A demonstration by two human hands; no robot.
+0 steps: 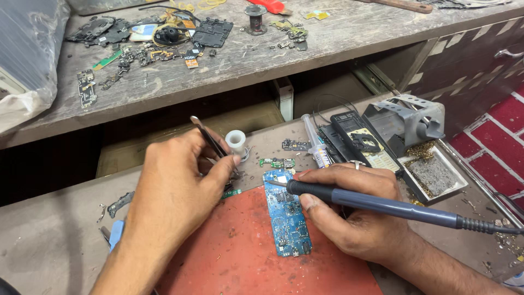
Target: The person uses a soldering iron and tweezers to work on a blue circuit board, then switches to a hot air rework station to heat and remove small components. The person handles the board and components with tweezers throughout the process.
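The right hand (355, 210) is closed around a blue-handled soldering iron (376, 203), tip at the top edge of the one blue circuit board (286, 213) on the red mat (240, 251). At nine o'clock, the left hand (180, 180) pinches one pair of tweezers (210, 141). Soldering seems under way; next calls for a steady tip. One white spool (236, 141) stands at twelve o'clock.

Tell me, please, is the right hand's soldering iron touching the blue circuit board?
Cannot tell. In the head view the soldering iron tip in the right hand overlaps the top edge of the blue circuit board, but no contact or gap shows plainly.

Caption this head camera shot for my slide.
Right hand holds soldering iron to blue circuit board; left hand grips tweezers.
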